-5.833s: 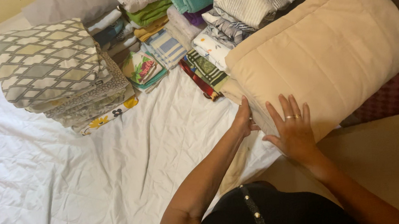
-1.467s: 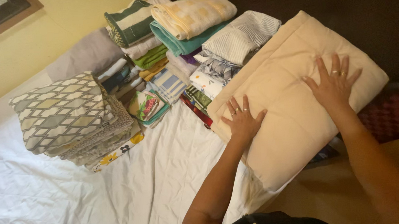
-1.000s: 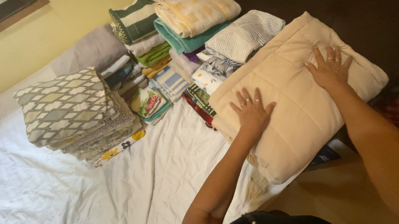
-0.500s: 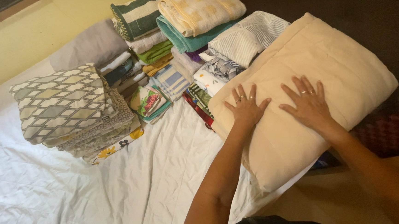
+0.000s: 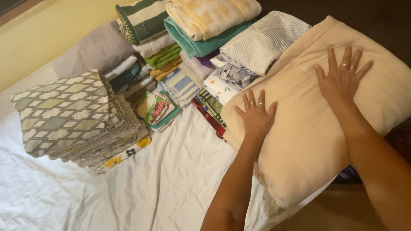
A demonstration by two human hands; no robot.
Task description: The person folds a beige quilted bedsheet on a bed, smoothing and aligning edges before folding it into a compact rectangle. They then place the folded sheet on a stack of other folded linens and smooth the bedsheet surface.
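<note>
A thick folded beige quilt [image 5: 306, 138] lies at the right edge of the bed, overhanging it a little. My left hand [image 5: 256, 115] lies flat on the quilt's near-left part, fingers spread, rings on two fingers. My right hand [image 5: 342, 77] presses flat on the quilt's far-right part, fingers also spread and ringed. Neither hand grips anything.
A white sheet [image 5: 101, 202] covers the bed. A stack of grey patterned folded linens [image 5: 70, 116] sits at the left. Several piles of folded towels and cloths [image 5: 196, 40] line the back by the yellow wall [image 5: 30, 40]. Dark floor lies to the right.
My right hand slid from the quilt's middle out toward its far-right part. My left hand stayed on the near-left part. The camera view shifted slightly.
</note>
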